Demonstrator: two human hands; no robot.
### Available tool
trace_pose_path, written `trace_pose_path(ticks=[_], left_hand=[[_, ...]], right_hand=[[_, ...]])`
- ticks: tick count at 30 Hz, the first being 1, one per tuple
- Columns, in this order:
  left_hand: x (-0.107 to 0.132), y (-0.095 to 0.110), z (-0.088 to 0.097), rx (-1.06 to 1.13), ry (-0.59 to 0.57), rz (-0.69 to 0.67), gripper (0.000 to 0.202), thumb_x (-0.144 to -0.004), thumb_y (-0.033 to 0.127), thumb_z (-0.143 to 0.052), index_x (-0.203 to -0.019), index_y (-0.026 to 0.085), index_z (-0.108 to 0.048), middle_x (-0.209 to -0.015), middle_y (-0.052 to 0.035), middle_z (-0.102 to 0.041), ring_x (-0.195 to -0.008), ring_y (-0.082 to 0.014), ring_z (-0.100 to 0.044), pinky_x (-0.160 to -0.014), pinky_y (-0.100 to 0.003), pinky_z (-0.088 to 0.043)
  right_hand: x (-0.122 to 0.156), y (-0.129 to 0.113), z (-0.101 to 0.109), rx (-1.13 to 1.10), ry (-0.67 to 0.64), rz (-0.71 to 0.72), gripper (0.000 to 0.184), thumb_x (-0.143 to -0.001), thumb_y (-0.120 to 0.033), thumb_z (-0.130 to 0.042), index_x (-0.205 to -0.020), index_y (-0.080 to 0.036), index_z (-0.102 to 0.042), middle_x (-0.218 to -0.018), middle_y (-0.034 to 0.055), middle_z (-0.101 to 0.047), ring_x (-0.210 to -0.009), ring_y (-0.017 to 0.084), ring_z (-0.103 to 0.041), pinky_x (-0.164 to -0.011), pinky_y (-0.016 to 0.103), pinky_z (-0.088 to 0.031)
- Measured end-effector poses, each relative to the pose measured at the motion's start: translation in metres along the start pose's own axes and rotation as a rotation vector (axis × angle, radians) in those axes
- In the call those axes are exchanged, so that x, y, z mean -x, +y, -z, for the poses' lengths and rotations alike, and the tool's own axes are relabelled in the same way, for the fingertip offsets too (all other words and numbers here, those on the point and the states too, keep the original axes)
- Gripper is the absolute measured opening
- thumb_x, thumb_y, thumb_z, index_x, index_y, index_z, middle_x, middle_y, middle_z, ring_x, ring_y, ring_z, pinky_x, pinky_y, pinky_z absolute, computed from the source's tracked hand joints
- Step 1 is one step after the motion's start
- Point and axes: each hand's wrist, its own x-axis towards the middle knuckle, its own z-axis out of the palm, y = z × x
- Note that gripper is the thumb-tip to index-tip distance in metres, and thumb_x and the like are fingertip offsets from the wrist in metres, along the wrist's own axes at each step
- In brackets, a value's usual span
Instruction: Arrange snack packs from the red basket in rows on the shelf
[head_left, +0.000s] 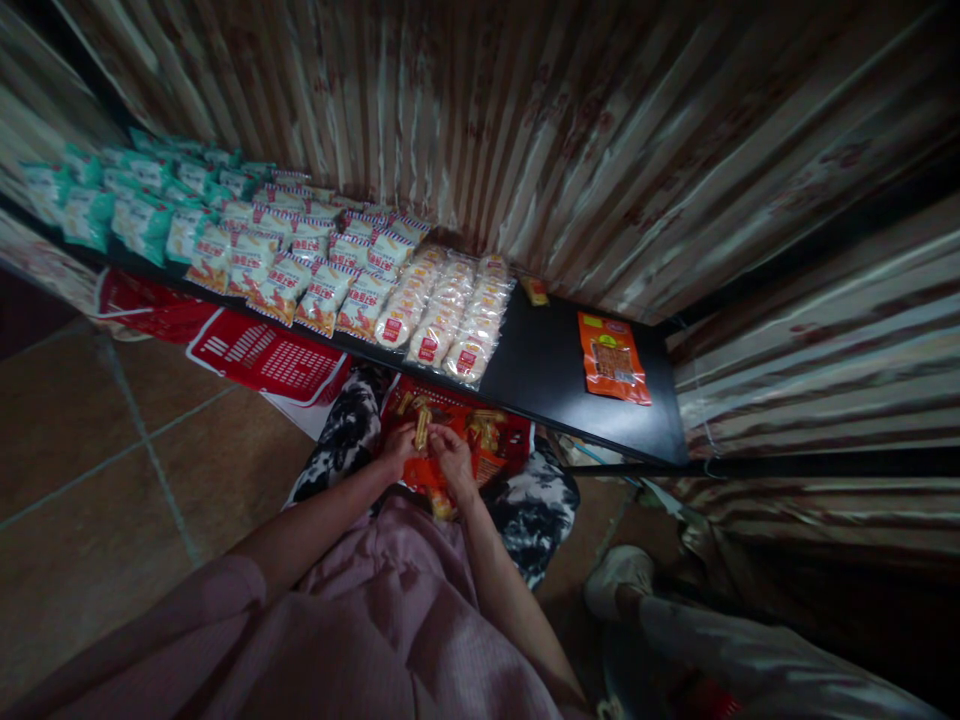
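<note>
Black shelf (536, 350): one, bearing one flat orange plastic packet (613, 362) and one small yellow packet (535, 291). Clear-wrapped round pale crackers (470, 345): three rows. Teal plastic bags (88, 216): over ten. White striped-end bags (327, 297): over ten. Red perforated plastic baskets (244, 345): three. Gold-wrapped sticks (421, 427): several, overlapping.

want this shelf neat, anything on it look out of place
A small yellow-red plastic packet looks stray, alone at the back of the black shelf, outside the tight rows of clear-wrapped round white snacks. A flat orange plastic pouch also lies by itself, toward the right end.
</note>
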Motion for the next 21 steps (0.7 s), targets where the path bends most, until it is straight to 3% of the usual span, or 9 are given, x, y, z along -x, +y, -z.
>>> trace_pose_path(ticks=[6, 11, 18, 21], left_hand=[[-0.002, -0.002, -0.001, 0.067, 0.008, 0.013, 0.019, -0.076, 0.023, -0.053, -0.085, 0.013, -0.067, -0.068, -0.0036, -0.066, -0.058, -0.0128, -0.060, -0.058, -0.024, -0.049], [-0.001, -0.002, -0.001, 0.095, 0.002, 0.040, 0.028, -0.078, 0.035, -0.056, -0.088, 0.011, -0.066, -0.065, -0.0039, -0.065, -0.055, -0.0121, -0.059, -0.057, -0.024, -0.048], [-0.005, -0.005, 0.000, 0.176, 0.013, 0.095, 0.031, -0.079, 0.038, -0.057, -0.093, 0.011, -0.065, -0.074, -0.0076, -0.068, -0.064, -0.0161, -0.064, -0.057, -0.025, -0.050], [-0.008, -0.005, 0.000, 0.222, 0.014, 0.101, 0.028, -0.080, 0.034, -0.055, -0.092, 0.010, -0.064, -0.074, -0.0079, -0.068, -0.060, -0.0147, -0.063, -0.057, -0.025, -0.050]], right_hand=[[-0.002, 0.005, -0.001, 0.030, 0.030, 0.037, 0.029, -0.068, -0.039, -0.058, -0.089, -0.020, -0.067, -0.080, 0.0014, -0.067, -0.067, 0.015, -0.057, -0.065, 0.026, -0.047], [0.000, 0.007, -0.001, 0.069, 0.040, 0.037, 0.028, -0.070, -0.039, -0.057, -0.088, -0.021, -0.068, -0.083, 0.0022, -0.067, -0.070, 0.016, -0.058, -0.066, 0.028, -0.048], [0.001, 0.002, -0.003, 0.121, 0.113, 0.147, 0.023, -0.069, -0.036, -0.058, -0.081, -0.021, -0.070, -0.094, 0.0052, -0.064, -0.088, 0.019, -0.058, -0.081, 0.033, -0.048], [0.002, -0.003, -0.004, 0.120, 0.121, 0.156, 0.024, -0.069, -0.036, -0.057, -0.083, -0.020, -0.070, -0.100, 0.0061, -0.063, -0.090, 0.019, -0.058, -0.079, 0.032, -0.049]])
